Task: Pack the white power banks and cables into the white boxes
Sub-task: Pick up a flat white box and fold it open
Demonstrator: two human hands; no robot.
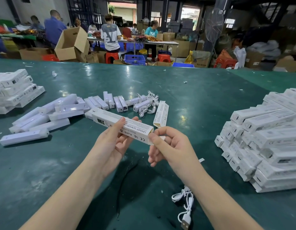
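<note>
My left hand (113,141) grips a long white printed box (127,126) above the green table, thumb on top. My right hand (168,145) pinches the flap at the box's near open end. Several loose white power banks (60,112) lie scattered on the table behind and to the left. A tangle of white cables (148,103) lies beyond the box, among more power banks. Another white box (161,113) lies open just beyond my right hand. One white USB cable (185,206) lies near my right forearm.
A big pile of white boxes (266,138) fills the right side of the green table (202,100). A smaller stack of boxes (14,90) sits at the far left. A black cord (125,178) lies between my forearms. People work at tables in the background.
</note>
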